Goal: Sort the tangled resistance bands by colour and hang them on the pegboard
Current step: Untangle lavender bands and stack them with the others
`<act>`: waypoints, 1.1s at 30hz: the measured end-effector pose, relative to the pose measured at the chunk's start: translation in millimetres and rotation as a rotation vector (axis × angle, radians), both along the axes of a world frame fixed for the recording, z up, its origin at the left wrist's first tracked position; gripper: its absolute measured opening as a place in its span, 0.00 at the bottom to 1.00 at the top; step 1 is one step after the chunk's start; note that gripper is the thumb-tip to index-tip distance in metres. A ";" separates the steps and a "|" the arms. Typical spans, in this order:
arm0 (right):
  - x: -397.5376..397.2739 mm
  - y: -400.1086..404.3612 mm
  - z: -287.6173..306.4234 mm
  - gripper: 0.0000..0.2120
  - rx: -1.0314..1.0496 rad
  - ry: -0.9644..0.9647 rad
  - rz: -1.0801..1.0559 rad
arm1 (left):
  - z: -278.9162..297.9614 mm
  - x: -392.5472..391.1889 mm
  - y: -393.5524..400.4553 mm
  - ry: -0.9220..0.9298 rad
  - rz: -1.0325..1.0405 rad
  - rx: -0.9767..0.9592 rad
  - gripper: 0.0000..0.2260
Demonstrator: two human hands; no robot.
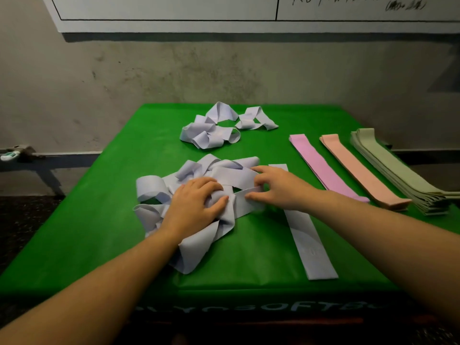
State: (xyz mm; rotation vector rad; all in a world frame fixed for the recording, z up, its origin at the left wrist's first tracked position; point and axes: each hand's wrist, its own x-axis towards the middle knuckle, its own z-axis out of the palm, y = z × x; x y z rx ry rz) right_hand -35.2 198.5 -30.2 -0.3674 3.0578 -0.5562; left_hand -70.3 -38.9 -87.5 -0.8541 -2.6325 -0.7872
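Observation:
A tangle of pale lilac bands (199,247) lies in the middle of the green table (104,245). My left hand (196,202) rests on top of this tangle, its fingers curled round a fold of band. My right hand (276,188) pinches a lilac band loop at the tangle's right edge between thumb and fingers. A second lilac tangle (216,130) sits farther back. One flat lilac band (311,245) lies straight at the right of the near tangle.
Three flat sorted stacks lie at the right: pink (321,165), peach (358,168) and sage green (395,170). A whiteboard (174,11) hangs on the grey wall behind. A metal bracket (22,150) juts from the wall at the left.

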 end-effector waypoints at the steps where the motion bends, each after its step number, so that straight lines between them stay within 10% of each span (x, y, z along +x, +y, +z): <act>1: 2.8 -0.7 0.5 0.17 -0.057 0.007 -0.012 | 0.0 0.1 -0.8 -0.004 -0.007 0.050 0.17; 18: 31.5 -21.8 35.5 0.15 -1.109 -0.273 -0.538 | 1.2 9.1 -5.1 0.029 0.000 0.195 0.12; 27: 27.6 -4.9 35.2 0.24 0.262 -0.187 -0.193 | -1.2 8.6 -4.3 0.077 0.011 0.173 0.10; 33: 32.5 0.2 34.9 0.06 0.202 -0.200 -0.154 | -3.3 6.0 -3.6 0.096 -0.035 0.089 0.12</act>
